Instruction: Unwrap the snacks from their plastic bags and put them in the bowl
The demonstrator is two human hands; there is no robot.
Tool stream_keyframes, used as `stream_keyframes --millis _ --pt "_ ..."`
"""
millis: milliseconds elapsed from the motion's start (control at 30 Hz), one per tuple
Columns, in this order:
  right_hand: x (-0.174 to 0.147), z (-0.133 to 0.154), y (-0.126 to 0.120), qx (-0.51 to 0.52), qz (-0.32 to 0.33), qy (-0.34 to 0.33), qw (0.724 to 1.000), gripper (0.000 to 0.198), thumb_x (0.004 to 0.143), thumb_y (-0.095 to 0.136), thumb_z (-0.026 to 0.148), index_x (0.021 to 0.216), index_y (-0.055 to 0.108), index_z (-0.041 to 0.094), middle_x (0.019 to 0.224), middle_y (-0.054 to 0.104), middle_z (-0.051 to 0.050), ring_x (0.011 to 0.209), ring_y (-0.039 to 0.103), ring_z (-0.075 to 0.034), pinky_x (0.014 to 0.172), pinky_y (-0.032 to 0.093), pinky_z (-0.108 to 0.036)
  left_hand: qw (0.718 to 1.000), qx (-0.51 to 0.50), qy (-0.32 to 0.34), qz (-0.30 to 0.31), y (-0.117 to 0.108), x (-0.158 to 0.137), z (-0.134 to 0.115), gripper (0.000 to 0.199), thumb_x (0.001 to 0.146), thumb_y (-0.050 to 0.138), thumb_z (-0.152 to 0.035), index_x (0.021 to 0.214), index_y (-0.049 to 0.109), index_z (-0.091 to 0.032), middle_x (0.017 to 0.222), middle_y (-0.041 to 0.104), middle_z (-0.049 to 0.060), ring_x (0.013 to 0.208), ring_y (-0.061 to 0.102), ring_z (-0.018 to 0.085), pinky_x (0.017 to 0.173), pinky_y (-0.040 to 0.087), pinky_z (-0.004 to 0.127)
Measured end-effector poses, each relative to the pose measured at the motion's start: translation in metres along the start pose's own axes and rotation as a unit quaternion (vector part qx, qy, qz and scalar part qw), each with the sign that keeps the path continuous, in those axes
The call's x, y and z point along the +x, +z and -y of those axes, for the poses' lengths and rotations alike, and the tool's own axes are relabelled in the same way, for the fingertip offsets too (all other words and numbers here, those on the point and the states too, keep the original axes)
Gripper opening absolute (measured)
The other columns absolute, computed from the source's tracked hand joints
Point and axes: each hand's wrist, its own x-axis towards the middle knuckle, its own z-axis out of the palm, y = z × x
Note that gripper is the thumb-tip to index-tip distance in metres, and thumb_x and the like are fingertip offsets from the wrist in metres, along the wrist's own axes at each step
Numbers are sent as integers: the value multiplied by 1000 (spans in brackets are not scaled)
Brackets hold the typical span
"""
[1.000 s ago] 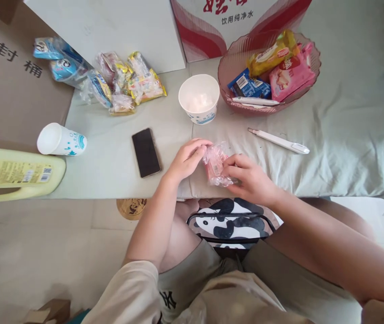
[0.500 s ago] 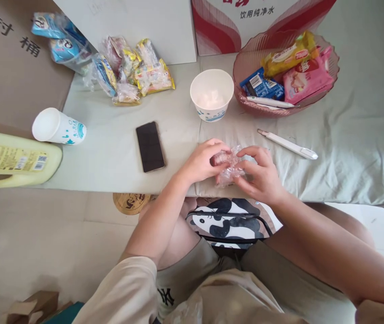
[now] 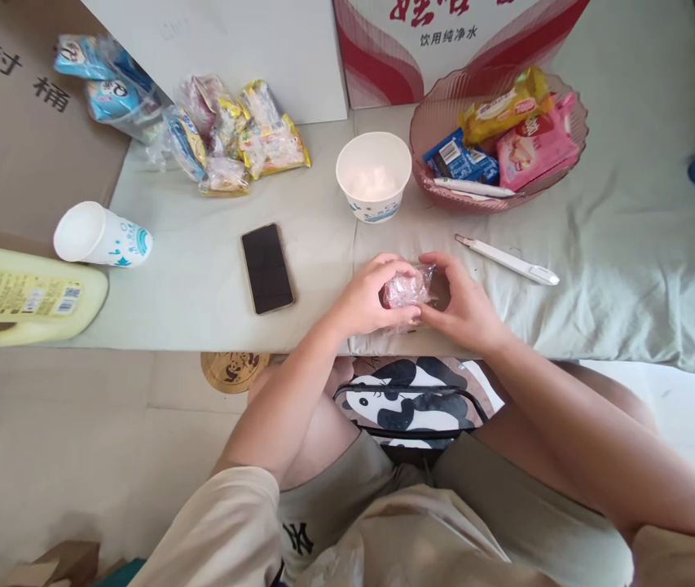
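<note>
Between my hands, near the table's front edge, is a small pinkish item in clear crinkled plastic wrap (image 3: 408,289); what is inside I cannot make out. My left hand (image 3: 371,295) is closed around its left side, thumb below and fingers above. My right hand (image 3: 460,302) curves round the right side, with thumb and fingertips at the wrap's edge. Just beyond stands a white paper bowl (image 3: 374,175) with whitish pieces inside. To the right lies a white utility knife (image 3: 509,259), and a black phone (image 3: 267,268) lies to the left.
A pink ribbed bowl (image 3: 573,167) holds packaged snacks and a white pen. Several wrapped snacks (image 3: 237,139) lie at the back left. A paper cup (image 3: 103,234) rests on its side by a yellow jug (image 3: 29,293). Boxes (image 3: 225,57) line the back.
My right hand has shifted its fingers from on top of the plastic to around its right side. The wrap looks gathered more closely about the pinkish item. The view has shifted slightly.
</note>
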Motion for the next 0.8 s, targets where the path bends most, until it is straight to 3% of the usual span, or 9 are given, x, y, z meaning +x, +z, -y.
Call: stream_keyframes --millis 167,267,367,433,600,700,800 --pt "0 6 -3 -4 -2 -3 1000 64 81 70 47 136 51 22 134 62 -15 116 62 -33 99 50 -50 999 -44 -14 -20 3 0 -1 31 79 64 -16 109 68 -20 126 62 10 121 62 24 110 47 41" --pt "1 8 -3 4 -4 7 1000 56 84 67 49 131 56 20 121 68 -13 100 66 -29 90 53 -46 996 -90 -12 -21 5 1 3 29 78 64 -15 107 69 -20 129 63 10 124 61 26 112 46 44" --pt "2 7 -3 46 -12 25 999 45 87 63 42 126 57 20 105 70 -9 82 65 -23 78 54 -40 984 -174 -26 -41 8 2 7 43 77 71 -22 120 64 -23 135 60 10 128 60 27 109 49 43" --pt "2 5 -4 92 -25 25 995 42 86 64 39 124 56 21 107 70 -8 80 64 -21 74 54 -37 968 -241 -65 -35 9 1 7 60 76 76 -27 132 55 -27 136 60 10 122 63 26 100 54 39" --pt "3 3 -6 134 -50 16 990 39 84 65 35 120 56 23 113 68 -8 78 63 -19 71 54 -35 933 -336 -127 22 6 1 2 65 74 83 -33 130 53 -27 115 69 7 101 69 21 88 57 33" --pt "4 4 -7 119 -35 19 992 38 87 61 34 122 56 23 112 69 -8 76 63 -18 71 55 -36 924 -355 -142 8 5 2 -1 63 70 85 -33 126 56 -26 109 70 5 95 69 19 84 56 31" --pt "5 2 -12 70 -33 -14 997 42 89 58 38 128 56 21 118 68 -11 88 67 -23 78 56 -40 919 -360 -160 -25 6 5 0 61 67 87 -32 120 58 -25 96 68 1 83 67 15 78 56 28"
